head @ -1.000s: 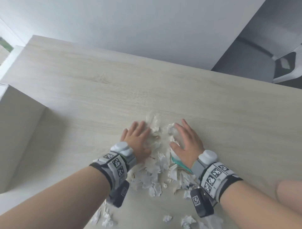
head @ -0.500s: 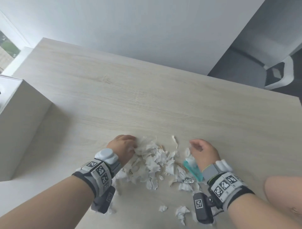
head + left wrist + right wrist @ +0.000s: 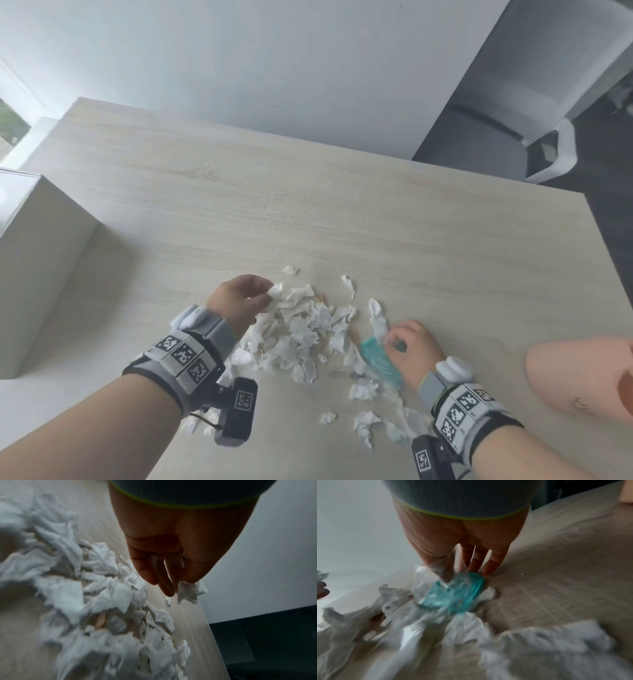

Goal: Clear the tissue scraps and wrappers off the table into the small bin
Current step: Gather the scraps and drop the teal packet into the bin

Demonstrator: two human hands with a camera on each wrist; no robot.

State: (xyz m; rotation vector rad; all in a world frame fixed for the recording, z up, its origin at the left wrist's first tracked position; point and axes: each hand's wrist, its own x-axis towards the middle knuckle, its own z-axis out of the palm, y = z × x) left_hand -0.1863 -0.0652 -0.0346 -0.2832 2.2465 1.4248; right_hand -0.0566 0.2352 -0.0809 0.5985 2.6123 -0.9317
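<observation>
Both hands: mine, down on the wooden table (image 3: 308, 205), one at each side of the pile of tissue scraps (image 3: 301, 335).
Left hand (image 3: 239, 301): I pinch one white tissue scrap (image 3: 190, 591) between thumb and fingertips, at the far left edge of the pile.
Right hand (image 3: 412, 349): my fingers curl onto the teal wrapper (image 3: 453, 596), thumb on top of it, at the right edge of the pile.
Loose bits (image 3: 364, 421): scattered nearer to me.
White box (image 3: 37, 274): left, well apart from the pile.

the far half of the table (image 3: 308, 212) lies open; a white box (image 3: 37, 267) blocks its left edge, tissue scraps (image 3: 301, 335) crowd the near-middle.
</observation>
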